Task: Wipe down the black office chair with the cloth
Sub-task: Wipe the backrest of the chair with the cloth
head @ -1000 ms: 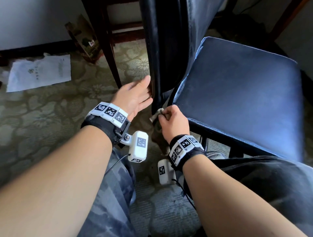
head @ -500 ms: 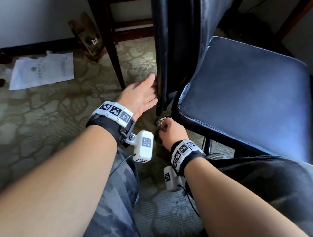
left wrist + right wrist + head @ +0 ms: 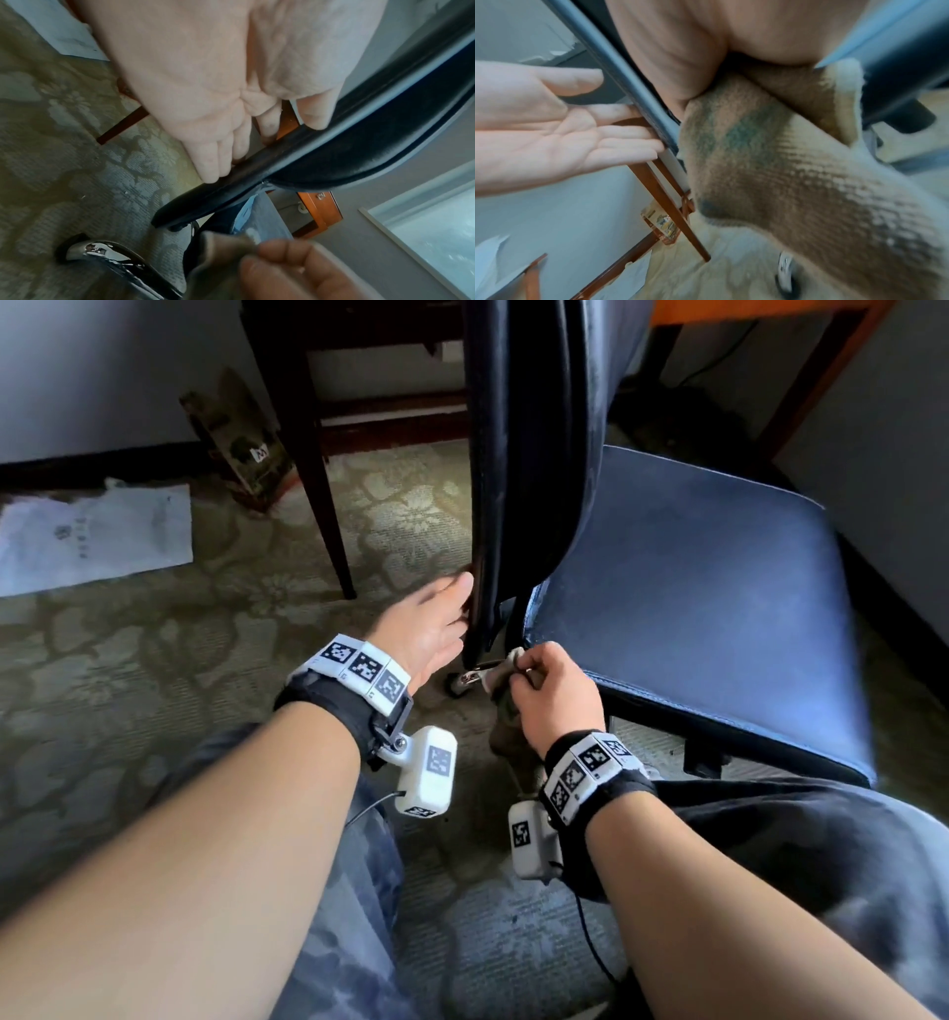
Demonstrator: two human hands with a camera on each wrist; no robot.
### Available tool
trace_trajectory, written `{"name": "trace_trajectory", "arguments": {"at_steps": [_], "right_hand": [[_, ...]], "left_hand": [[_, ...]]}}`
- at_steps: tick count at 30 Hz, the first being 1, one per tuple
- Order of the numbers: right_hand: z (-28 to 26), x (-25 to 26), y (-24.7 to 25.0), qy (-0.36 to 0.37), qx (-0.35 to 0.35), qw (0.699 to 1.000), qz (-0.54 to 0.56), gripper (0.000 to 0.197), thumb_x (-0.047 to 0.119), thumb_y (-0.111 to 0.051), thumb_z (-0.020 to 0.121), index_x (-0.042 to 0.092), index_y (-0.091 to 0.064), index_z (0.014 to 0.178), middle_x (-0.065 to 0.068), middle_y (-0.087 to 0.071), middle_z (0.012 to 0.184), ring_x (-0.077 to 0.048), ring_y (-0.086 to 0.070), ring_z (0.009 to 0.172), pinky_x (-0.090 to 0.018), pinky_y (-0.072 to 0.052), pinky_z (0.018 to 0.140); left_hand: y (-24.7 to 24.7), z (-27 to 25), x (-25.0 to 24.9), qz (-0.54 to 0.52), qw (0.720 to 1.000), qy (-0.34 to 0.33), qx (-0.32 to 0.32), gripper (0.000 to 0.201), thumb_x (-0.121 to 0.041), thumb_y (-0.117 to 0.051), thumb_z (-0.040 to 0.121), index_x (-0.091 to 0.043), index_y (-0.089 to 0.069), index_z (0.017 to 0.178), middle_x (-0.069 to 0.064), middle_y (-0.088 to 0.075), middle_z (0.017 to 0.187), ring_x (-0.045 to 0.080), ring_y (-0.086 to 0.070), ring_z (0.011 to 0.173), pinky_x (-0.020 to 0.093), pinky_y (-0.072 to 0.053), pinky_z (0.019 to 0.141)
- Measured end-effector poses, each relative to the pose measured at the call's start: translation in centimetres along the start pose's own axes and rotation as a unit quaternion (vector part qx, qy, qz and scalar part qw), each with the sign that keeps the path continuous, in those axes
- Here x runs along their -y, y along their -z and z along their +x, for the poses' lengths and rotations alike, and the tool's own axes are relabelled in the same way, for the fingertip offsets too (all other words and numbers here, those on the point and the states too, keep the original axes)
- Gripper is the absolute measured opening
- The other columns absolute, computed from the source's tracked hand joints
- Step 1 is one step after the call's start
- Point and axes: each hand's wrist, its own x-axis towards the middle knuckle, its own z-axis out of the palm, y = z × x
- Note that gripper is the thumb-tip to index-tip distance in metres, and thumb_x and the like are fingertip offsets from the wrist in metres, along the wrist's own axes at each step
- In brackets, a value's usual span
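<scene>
Cloth [image 3: 500, 672] bunched inside right hand [image 3: 554, 698] grip

A patterned carpet [image 3: 128, 670] in dull green and beige, with large floral shapes, covers the floor. At far left a sheet of white paper [image 3: 92, 539] lies flat on it, close to a pale wall [image 3: 102, 377] with a dark skirting board. A dark wooden furniture leg [image 3: 323, 505] stands on the carpet near the middle, a printed cardboard piece [image 3: 241, 444] leaning just left of it. At far right is an orange-brown wooden frame [image 3: 821, 367]. Daylight falls from the right
</scene>
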Motion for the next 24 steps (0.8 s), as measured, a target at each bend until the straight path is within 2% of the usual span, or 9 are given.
{"name": "trace_trajectory", "arguments": {"at_steps": [4,6,8,10,12,14,18,21,24], "right_hand": [[1.6,0.4,2.9,0.025,-0.053,0.996,-0.061,0.009,0.026,-0.056,0.096,0.032,-0.056,0.102,0.007,-0.058,0.075,-0.026,-0.059,0.076,-0.033,-0.049,0.07],[2.7,0.2,3.0,0.043,-0.042,0.992,-0.114,0.01,0.024,-0.053,0.098,0.031,-0.055,0.104,0.01,-0.051,0.071,-0.026,-0.054,0.076,-0.033,-0.045,0.069],[3.5,-0.2,2.0,0.065,-0.02,0.984,-0.167,0.01,0.024,-0.051,0.099,0.03,-0.055,0.106,0.009,-0.053,0.074,-0.028,-0.054,0.078,-0.034,-0.045,0.069],[3.5,-1.7,0.3,0.054,0.046,0.974,-0.215,0.012,0.026,-0.049,0.1,0.028,-0.054,0.111,0.0,-0.066,0.087,-0.031,-0.062,0.084,-0.037,-0.052,0.073],[2.2,-3.6,-1.2,0.007,0.128,0.961,-0.247,0.014,0.029,-0.048,0.099,0.026,-0.051,0.112,-0.007,-0.07,0.098,-0.032,-0.067,0.09,-0.039,-0.055,0.079],[1.0,-4.7,-1.8,-0.011,0.149,0.959,-0.24,0.017,0.03,-0.049,0.098,0.027,-0.051,0.114,-0.007,-0.071,0.099,-0.033,-0.068,0.094,-0.039,-0.055,0.08],[2.4,-2.7,0.7,0.029,0.003,0.988,-0.149,0.007,0.032,-0.051,0.101,0.038,-0.051,0.105,0.008,-0.059,0.076,-0.027,-0.062,0.08,-0.032,-0.046,0.069],[4.8,-2.2,2.7,0.044,-0.07,0.986,-0.144,0.01,0.027,-0.053,0.1,0.035,-0.052,0.106,0.004,-0.066,0.085,-0.03,-0.062,0.084,-0.033,-0.038,0.067],[6.1,-3.3,1.7,0.056,-0.059,0.98,-0.183,0.02,0.023,-0.048,0.099,0.035,-0.05,0.114,0.002,-0.071,0.107,-0.032,-0.057,0.087,-0.035,-0.039,0.068]], "left_hand": [[-1.2,0.0,0.0,0.075,0.997,0.003,0.019,0.041,-0.037,-0.059,0.106,-0.023,-0.052,0.144,-0.009,-0.053,0.103,0.011,-0.052,0.1,0.029,-0.042,0.097],[-1.3,0.3,0.2,0.068,0.997,0.005,0.034,0.011,-0.039,-0.06,0.105,-0.029,-0.06,0.112,-0.008,-0.044,0.09,0.011,-0.045,0.084,0.029,-0.04,0.085],[-1.7,0.5,-0.1,0.05,0.997,0.026,0.047,0.019,-0.037,-0.058,0.107,-0.032,-0.051,0.09,-0.009,-0.037,0.084,0.01,-0.038,0.077,0.026,-0.033,0.074],[-1.9,1.1,-0.1,0.051,0.997,0.012,0.048,0.016,-0.036,-0.055,0.108,-0.026,-0.061,0.119,-0.007,-0.045,0.089,0.009,-0.048,0.085,0.026,-0.04,0.08],[-2.2,1.8,0.2,0.06,0.996,0.014,0.06,0.057,-0.039,-0.055,0.107,-0.018,-0.04,0.158,-0.002,-0.061,0.115,0.013,-0.06,0.113,0.026,-0.045,0.096],[-2.7,2.3,0.0,0.073,0.995,0.011,0.069,0.068,-0.04,-0.055,0.107,-0.016,-0.029,0.164,0.0,-0.063,0.128,0.018,-0.057,0.128,0.027,-0.043,0.103],[-3.4,3.2,0.0,0.072,0.995,-0.009,0.076,0.063,-0.037,-0.056,0.107,-0.015,-0.033,0.162,-0.011,-0.045,0.087,0.008,-0.048,0.085,0.022,-0.043,0.081],[-3.5,3.9,-0.2,0.056,0.995,-0.011,0.077,0.017,-0.035,-0.058,0.107,-0.033,-0.067,0.121,-0.007,-0.032,0.084,0.012,-0.036,0.077,0.025,-0.032,0.071],[-3.9,4.0,-0.5,0.034,0.996,0.008,0.077,0.041,-0.038,-0.059,0.106,-0.046,-0.08,0.072,-0.004,-0.032,0.083,0.014,-0.037,0.075,0.027,-0.033,0.071]]}}
